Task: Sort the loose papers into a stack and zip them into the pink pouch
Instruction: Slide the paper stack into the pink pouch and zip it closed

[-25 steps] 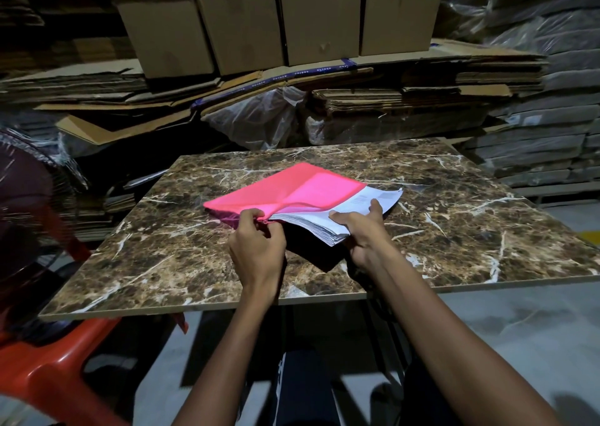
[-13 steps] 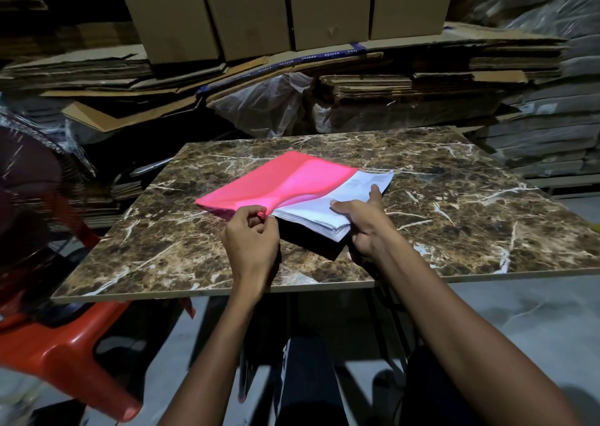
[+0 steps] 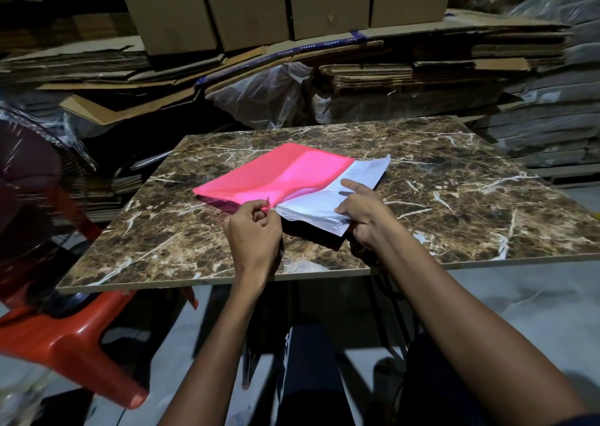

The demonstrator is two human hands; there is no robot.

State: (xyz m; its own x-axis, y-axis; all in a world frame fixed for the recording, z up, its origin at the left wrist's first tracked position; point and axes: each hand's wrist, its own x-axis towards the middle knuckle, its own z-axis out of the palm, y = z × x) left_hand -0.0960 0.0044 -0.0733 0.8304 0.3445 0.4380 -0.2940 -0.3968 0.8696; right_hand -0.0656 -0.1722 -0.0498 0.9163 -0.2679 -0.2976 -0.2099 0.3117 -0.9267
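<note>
Blue tape (image 3: pixel 324 46) print — too blurred, unreadable

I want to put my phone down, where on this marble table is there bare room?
Bare patches on the brown marble tabletop: right of the white paper stack, and the near-left corner below the pink pouch. Crowded at the centre, where left hand and right hand work.

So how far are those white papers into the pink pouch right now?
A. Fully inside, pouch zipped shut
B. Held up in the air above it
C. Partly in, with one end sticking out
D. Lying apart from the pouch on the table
C: the papers stick out of the open end of the pink pouch, with the right hand gripping their near corner and the left hand pinching the pouch's edge.
</note>
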